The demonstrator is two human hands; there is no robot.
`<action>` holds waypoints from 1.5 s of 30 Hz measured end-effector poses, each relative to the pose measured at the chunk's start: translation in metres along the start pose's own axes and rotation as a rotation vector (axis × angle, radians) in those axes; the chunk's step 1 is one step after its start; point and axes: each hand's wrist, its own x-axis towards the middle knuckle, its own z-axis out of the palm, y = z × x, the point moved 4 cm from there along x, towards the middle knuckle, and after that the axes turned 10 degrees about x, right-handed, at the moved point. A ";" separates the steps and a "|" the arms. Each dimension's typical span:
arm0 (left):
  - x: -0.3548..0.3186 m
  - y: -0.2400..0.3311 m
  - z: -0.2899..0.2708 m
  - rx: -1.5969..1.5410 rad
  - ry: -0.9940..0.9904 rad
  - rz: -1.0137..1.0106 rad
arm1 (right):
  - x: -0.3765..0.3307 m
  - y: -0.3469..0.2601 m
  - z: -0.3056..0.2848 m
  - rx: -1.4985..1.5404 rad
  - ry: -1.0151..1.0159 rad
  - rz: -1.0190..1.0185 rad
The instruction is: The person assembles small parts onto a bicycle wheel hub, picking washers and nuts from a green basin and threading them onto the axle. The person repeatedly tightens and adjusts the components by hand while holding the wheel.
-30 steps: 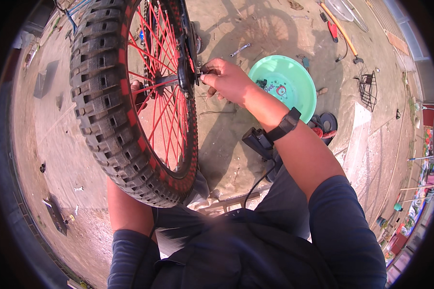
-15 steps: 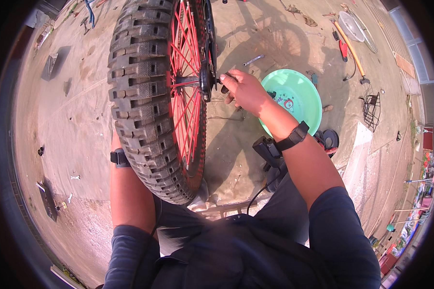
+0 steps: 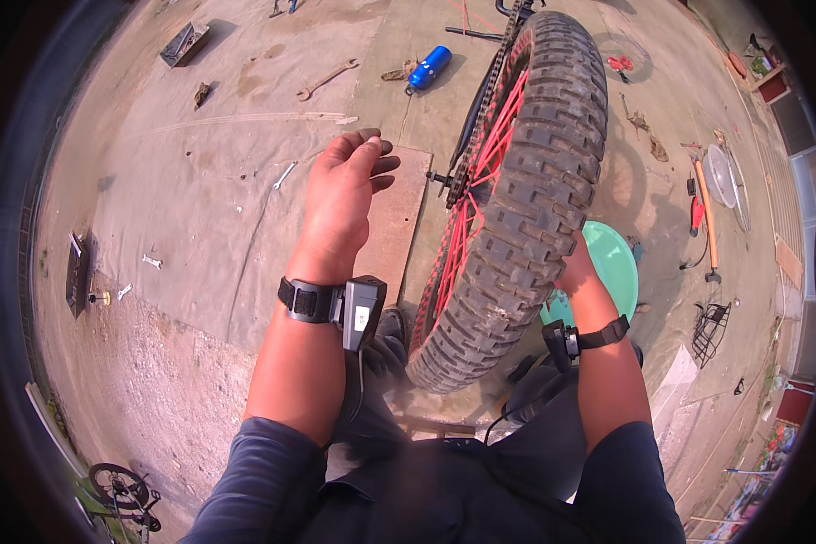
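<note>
Right hand (image 3: 576,269) fingers clamped on knobby tyre (image 3: 526,208) above green basin (image 3: 615,263); left hand (image 3: 343,195) fingers loosely together.

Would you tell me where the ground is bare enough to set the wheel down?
Bare ground lies left of the left hand, between the small spanner and the grit patch. Right of the knobbly wheel it is crowded: green basin, hammer.

Single head fisheye, looking steeply down, close over knobby wheel (image 3: 517,208).

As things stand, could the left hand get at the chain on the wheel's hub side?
Probably yes: the left hand hangs open beside the chain, nothing between them, while the right hand steadies the knobby tyre.
</note>
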 end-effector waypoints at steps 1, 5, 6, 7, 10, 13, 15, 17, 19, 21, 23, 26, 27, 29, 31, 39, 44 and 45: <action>0.000 -0.001 0.001 -0.003 0.004 -0.009 | -0.001 0.000 -0.003 -0.025 0.031 -0.026; -0.003 -0.002 0.011 -0.046 -0.042 -0.024 | 0.011 0.009 -0.017 0.006 -0.040 -0.019; -0.003 -0.002 0.014 -0.046 -0.055 -0.024 | 0.015 0.018 -0.024 0.122 -0.020 0.008; -0.004 -0.001 0.018 -0.043 -0.070 -0.025 | 0.017 0.026 -0.034 0.239 0.003 0.036; -0.006 -0.001 0.022 -0.014 -0.076 -0.037 | 0.026 0.039 -0.047 0.134 -0.213 -0.171; -0.004 -0.002 0.025 -0.006 -0.078 -0.035 | 0.031 0.047 -0.061 0.207 -0.248 -0.219; -0.002 -0.005 0.026 0.005 -0.095 -0.017 | 0.032 0.049 -0.065 0.209 -0.244 -0.203; 0.002 -0.008 0.025 0.119 -0.078 0.010 | 0.032 0.048 -0.067 0.203 -0.241 -0.187; 0.006 -0.010 0.026 0.227 -0.060 0.057 | 0.031 0.046 -0.066 0.196 -0.244 -0.176; 0.009 -0.011 0.028 0.271 -0.061 0.090 | 0.031 0.046 -0.065 0.201 -0.248 -0.168; 0.010 -0.012 0.030 0.362 -0.061 0.121 | 0.030 0.046 -0.065 0.201 -0.252 -0.161; 0.006 -0.009 0.035 0.537 -0.065 0.194 | 0.030 0.046 -0.065 0.200 -0.256 -0.157; 0.004 -0.007 0.036 0.575 -0.071 0.224 | 0.030 0.046 -0.065 0.203 -0.257 -0.155; 0.001 -0.006 0.039 0.646 -0.101 0.245 | 0.030 0.046 -0.066 0.203 -0.261 -0.155; -0.001 -0.006 0.041 0.715 -0.148 0.228 | 0.031 0.046 -0.067 0.204 -0.265 -0.152; 0.001 -0.008 0.038 0.682 -0.147 0.236 | 0.034 0.048 -0.068 0.224 -0.283 -0.146; 0.000 -0.011 0.039 0.771 -0.170 0.236 | 0.035 0.045 -0.071 0.244 -0.312 -0.134; -0.001 -0.011 0.040 0.771 -0.173 0.237 | 0.035 0.045 -0.071 0.249 -0.317 -0.131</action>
